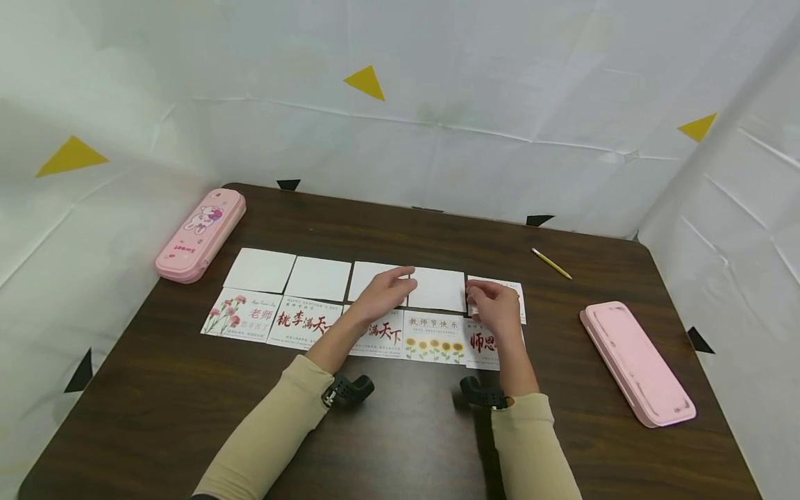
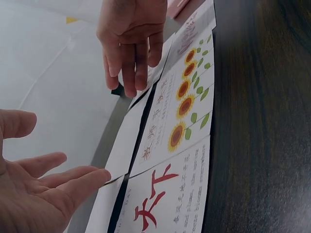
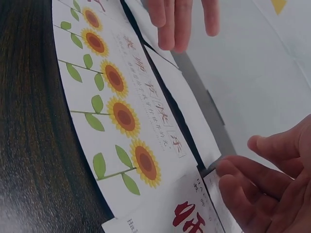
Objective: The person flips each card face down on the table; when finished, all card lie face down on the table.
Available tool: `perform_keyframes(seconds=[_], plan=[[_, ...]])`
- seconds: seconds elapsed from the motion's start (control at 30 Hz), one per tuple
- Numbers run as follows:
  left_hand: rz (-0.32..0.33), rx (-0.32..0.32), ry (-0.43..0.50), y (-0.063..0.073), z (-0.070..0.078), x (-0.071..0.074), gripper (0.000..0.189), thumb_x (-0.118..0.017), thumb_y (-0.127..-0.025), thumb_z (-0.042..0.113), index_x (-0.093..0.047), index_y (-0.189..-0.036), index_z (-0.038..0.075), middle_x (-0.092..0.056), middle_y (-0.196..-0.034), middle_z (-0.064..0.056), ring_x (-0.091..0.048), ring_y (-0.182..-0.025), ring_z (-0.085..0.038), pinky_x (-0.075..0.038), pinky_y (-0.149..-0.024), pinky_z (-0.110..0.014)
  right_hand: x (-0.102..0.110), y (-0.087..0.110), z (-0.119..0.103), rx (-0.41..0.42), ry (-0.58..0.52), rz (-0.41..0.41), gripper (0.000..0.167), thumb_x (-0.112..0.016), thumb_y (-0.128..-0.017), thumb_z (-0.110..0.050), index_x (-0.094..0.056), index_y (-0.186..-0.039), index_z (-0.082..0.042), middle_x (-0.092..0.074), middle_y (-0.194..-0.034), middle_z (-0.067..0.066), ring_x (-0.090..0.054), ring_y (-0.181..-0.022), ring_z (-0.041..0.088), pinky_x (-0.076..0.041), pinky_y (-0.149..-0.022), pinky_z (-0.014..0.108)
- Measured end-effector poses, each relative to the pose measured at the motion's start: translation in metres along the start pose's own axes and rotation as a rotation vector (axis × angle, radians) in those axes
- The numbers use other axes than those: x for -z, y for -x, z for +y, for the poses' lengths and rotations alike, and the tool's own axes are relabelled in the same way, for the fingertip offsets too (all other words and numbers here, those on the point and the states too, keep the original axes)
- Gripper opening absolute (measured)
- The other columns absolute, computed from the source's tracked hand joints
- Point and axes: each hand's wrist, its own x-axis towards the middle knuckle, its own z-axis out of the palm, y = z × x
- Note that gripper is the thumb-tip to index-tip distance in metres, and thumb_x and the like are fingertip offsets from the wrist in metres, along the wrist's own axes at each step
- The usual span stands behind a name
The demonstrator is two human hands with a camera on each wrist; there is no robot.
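Observation:
Two rows of cards lie on the dark table, blank white ones mostly in the far row and printed ones in the near row. My left hand [image 1: 382,292] is over the third blank card [image 1: 367,276], its fingers reaching toward the fourth blank card [image 1: 437,289]. Loosely bent and holding nothing, the fingers of my right hand [image 1: 500,307] hover by the left edge of the far row's printed card [image 1: 516,292]. Below that, a red-lettered card [image 1: 481,360] is partly hidden by the same hand. A sunflower card [image 2: 165,116] lies between the hands in the near row.
A pink pencil case [image 1: 201,232] with a cartoon lid lies at the far left. Another pink case [image 1: 637,362] lies at the right, with a yellow pencil [image 1: 551,263] behind it. White sheeting [image 1: 437,160] stands behind the table and at both sides.

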Motion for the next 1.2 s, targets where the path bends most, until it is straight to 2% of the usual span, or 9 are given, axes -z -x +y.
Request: perform_keyframes(seconds=[0.13,0.33,0.47,0.57,0.7,0.9,1.03,1.2], plan=[[0.004,-0.028,0.008,-0.001,0.005,-0.007,0.051,-0.052,-0.101,0.029,-0.046,-0.146,0.007,-0.055,-0.137,-0.016,-0.055,-0.124,-0.033,-0.043,-0.104,-0.042,0.01,0.002,0.002,-0.004,-0.049,0.044,0.029,-0.055,-0.101,-0.019,-0.069,-0.122,-0.004,-0.068,-0.117,0.015,-0.067,-0.1,0.027,-0.056,-0.062,0.026],[-0.062,-0.016,0.055,-0.008,0.013,-0.025,0.05,-0.051,-0.102,0.025,-0.044,-0.146,0.003,-0.055,-0.138,-0.019,-0.055,-0.124,-0.032,-0.051,-0.094,-0.036,0.041,0.002,0.011,-0.034,-0.068,0.13,0.03,-0.052,-0.102,-0.019,-0.068,-0.123,-0.004,-0.068,-0.119,0.015,-0.067,-0.101,0.027,-0.056,-0.066,0.026],[-0.111,0.022,0.106,-0.019,0.018,-0.038,0.05,-0.052,-0.101,0.025,-0.045,-0.146,0.003,-0.053,-0.14,-0.018,-0.057,-0.123,-0.032,-0.052,-0.092,-0.035,0.062,-0.001,0.02,-0.087,0.01,0.228,0.032,-0.052,-0.102,-0.024,-0.069,-0.123,-0.008,-0.069,-0.118,0.013,-0.067,-0.097,0.024,-0.052,-0.062,0.021],[-0.126,0.073,0.176,-0.031,0.02,-0.048,0.049,-0.052,-0.101,0.023,-0.046,-0.146,0.005,-0.051,-0.142,-0.016,-0.057,-0.123,-0.029,-0.051,-0.095,-0.035,0.073,-0.002,0.025,-0.133,0.09,0.275,0.034,-0.052,-0.1,-0.027,-0.069,-0.124,-0.011,-0.069,-0.117,0.013,-0.067,-0.093,0.024,-0.048,-0.059,0.019],[-0.143,0.123,0.262,-0.046,0.02,-0.061,0.049,-0.053,-0.102,0.021,-0.044,-0.147,0.006,-0.049,-0.145,-0.015,-0.054,-0.126,-0.029,-0.047,-0.099,-0.037,0.079,-0.002,0.027,-0.165,0.134,0.251,0.037,-0.051,-0.1,-0.029,-0.066,-0.128,-0.011,-0.067,-0.119,0.016,-0.067,-0.094,0.029,-0.047,-0.059,0.02],[-0.162,0.179,0.31,-0.058,0.022,-0.072,0.051,-0.052,-0.102,0.019,-0.04,-0.148,0.002,-0.047,-0.145,-0.017,-0.051,-0.129,-0.033,-0.047,-0.099,-0.036,0.077,-0.001,0.03,-0.155,0.126,0.195,0.038,-0.051,-0.101,-0.027,-0.064,-0.13,-0.007,-0.065,-0.123,0.02,-0.065,-0.099,0.031,-0.048,-0.06,0.018],[-0.169,0.199,0.313,-0.059,0.022,-0.074,0.052,-0.052,-0.102,0.018,-0.038,-0.149,0.001,-0.047,-0.144,-0.018,-0.05,-0.129,-0.033,-0.046,-0.1,-0.036,0.076,-0.001,0.031,-0.126,0.102,0.18,0.037,-0.053,-0.1,-0.024,-0.064,-0.129,-0.004,-0.064,-0.124,0.021,-0.064,-0.102,0.031,-0.048,-0.058,0.015],[-0.216,0.184,0.259,-0.059,0.022,-0.074,0.057,-0.052,-0.102,0.022,-0.033,-0.151,0.001,-0.046,-0.146,-0.017,-0.048,-0.131,-0.032,-0.046,-0.101,-0.035,0.074,-0.003,0.034,-0.119,0.108,0.186,0.036,-0.054,-0.1,-0.025,-0.065,-0.127,-0.004,-0.065,-0.123,0.02,-0.063,-0.1,0.029,-0.048,-0.058,0.015]])
